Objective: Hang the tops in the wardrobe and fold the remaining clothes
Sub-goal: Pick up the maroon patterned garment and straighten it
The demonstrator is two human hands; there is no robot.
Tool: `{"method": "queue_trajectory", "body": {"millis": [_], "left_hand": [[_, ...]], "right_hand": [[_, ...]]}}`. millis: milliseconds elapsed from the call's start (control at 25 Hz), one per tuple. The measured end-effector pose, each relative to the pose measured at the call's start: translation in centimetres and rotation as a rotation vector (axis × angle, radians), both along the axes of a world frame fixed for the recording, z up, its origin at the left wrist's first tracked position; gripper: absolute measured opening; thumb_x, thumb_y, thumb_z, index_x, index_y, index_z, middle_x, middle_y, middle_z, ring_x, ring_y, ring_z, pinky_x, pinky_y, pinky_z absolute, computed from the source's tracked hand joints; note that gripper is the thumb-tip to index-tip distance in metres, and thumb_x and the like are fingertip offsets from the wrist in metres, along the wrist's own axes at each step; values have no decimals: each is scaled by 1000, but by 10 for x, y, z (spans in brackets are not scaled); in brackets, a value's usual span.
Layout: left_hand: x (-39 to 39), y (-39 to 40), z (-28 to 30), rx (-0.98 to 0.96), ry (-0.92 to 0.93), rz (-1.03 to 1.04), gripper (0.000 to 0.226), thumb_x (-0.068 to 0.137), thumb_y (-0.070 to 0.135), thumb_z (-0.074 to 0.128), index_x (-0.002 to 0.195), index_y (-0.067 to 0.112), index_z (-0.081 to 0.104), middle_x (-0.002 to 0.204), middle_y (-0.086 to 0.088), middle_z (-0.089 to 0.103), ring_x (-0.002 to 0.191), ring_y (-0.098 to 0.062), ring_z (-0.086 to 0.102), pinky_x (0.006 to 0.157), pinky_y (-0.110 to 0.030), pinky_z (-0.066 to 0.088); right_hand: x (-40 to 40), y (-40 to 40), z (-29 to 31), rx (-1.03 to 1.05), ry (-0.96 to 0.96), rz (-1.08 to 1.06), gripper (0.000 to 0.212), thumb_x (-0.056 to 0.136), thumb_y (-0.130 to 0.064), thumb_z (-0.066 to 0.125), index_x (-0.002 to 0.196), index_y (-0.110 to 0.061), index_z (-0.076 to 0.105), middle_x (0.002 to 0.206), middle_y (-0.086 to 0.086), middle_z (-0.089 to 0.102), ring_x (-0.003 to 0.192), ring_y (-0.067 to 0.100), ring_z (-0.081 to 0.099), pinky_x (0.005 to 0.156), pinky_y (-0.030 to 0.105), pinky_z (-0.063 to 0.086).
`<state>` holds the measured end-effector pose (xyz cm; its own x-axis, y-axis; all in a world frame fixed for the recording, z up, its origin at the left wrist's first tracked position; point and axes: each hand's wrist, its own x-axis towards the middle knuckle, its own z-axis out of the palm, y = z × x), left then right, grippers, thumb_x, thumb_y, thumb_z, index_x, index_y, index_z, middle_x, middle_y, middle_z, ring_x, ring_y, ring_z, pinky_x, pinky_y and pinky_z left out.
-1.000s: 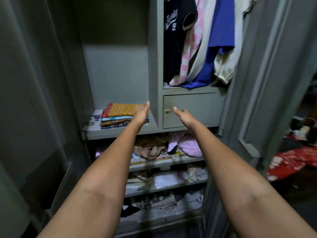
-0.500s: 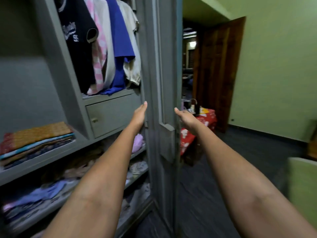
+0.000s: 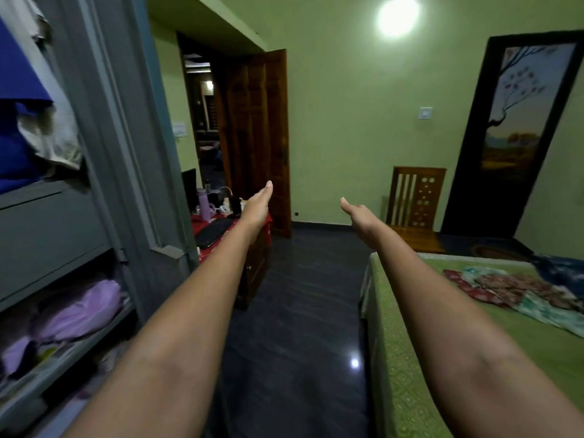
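Observation:
Both my arms stretch forward into the room. My left hand (image 3: pixel 258 206) and my right hand (image 3: pixel 360 216) are held out flat with straight fingers and hold nothing. The grey wardrobe (image 3: pixel 104 128) stands at the left with its door (image 3: pixel 148 172) open. A blue top (image 3: pixel 15 90) and a pale top (image 3: pixel 52 134) hang inside it. Lilac clothes (image 3: pixel 79 311) lie on a lower shelf. On the bed (image 3: pixel 410 358) at the right lies a heap of patterned red and teal clothes (image 3: pixel 512 289), with a dark blue garment (image 3: pixel 562 271) behind it.
A small table with a red cloth (image 3: pixel 267 220) stands past the wardrobe door, bearing a keyboard (image 3: pixel 213 232) and a lilac bottle (image 3: pixel 203 205). A wooden door (image 3: pixel 262 137) stands open behind it. A wooden chair (image 3: pixel 417 203) is against the far wall. Dark floor (image 3: pixel 300 311) runs between wardrobe and bed.
My view has swung right, from the wardrobe's shelves to the room and the bed. Both hands stay outstretched, flat and without anything in them.

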<state>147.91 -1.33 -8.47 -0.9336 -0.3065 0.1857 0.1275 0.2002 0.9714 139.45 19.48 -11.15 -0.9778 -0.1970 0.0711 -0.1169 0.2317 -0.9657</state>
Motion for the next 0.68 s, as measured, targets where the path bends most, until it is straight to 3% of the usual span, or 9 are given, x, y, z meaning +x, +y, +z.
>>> {"method": "queue_trajectory", "body": {"millis": [40, 200, 400, 680], "left_hand": [[-14, 6, 0, -13, 0, -9, 59, 101, 45, 32, 148, 9, 28, 153, -5, 32, 141, -21, 29, 113, -32, 23], [-88, 15, -8, -34, 1, -39, 59, 102, 45, 29, 148, 8, 28, 153, -6, 32, 142, -22, 28, 113, -32, 22], [-193, 13, 4, -15, 14, -33, 61, 102, 47, 28, 150, 9, 22, 155, -7, 27, 143, -23, 25, 114, -35, 22], [-349, 8, -3, 0, -1, -43, 63, 100, 50, 29, 150, 13, 22, 156, -5, 26, 144, -24, 23, 116, -39, 20]], "right_hand": [[-12, 6, -1, 3, -15, -18, 75, 95, -52, 44, 146, 1, 28, 127, 17, 52, 117, 28, 50, 104, 37, 32], [-79, 21, -9, -5, -45, -45, 79, 94, -55, 44, 148, -2, 21, 153, 16, 28, 139, 32, 29, 111, 44, 25], [-190, 25, 7, -11, -59, -48, 89, 90, -61, 46, 152, -6, 12, 158, 11, 15, 145, 30, 18, 116, 45, 17], [-341, 15, 6, -7, -81, -21, 87, 92, -58, 45, 151, -6, 8, 159, 10, 11, 145, 28, 15, 117, 43, 15]]}}
